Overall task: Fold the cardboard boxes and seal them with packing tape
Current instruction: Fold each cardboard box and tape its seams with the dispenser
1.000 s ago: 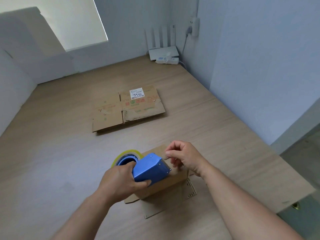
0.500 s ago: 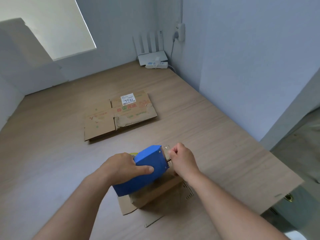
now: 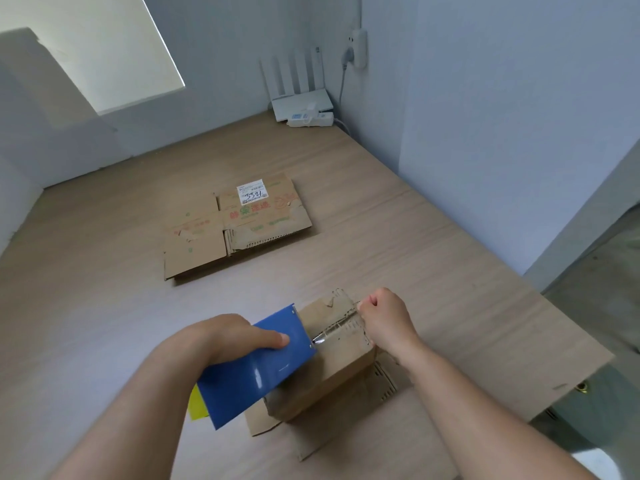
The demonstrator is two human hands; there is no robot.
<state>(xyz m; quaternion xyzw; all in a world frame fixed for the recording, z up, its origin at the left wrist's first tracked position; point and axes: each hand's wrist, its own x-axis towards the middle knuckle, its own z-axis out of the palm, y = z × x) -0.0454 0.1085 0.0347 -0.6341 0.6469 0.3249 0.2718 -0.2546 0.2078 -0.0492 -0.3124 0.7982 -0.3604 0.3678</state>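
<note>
A small folded cardboard box (image 3: 341,367) stands on the wooden floor close in front of me. My left hand (image 3: 225,336) grips a blue tape dispenser (image 3: 256,367), whose yellow-edged roll (image 3: 198,403) peeks out at its lower left. A strip of clear tape (image 3: 337,328) runs from the dispenser's front edge across the box top. My right hand (image 3: 386,318) pinches the tape's far end at the box's right edge. A stack of flattened cardboard boxes (image 3: 235,233) with a white label lies further off on the floor.
A white router (image 3: 301,103) and a power strip (image 3: 310,120) sit in the far corner, below a wall plug (image 3: 358,48). Walls close in at right and back. The wooden platform's edge (image 3: 571,393) drops off at the right. A loose cardboard flap (image 3: 322,445) lies under the box.
The dispenser has dropped lower and moved left, away from my right hand, drawing a strip of tape out over the box top. My right hand has moved to the box's right edge.
</note>
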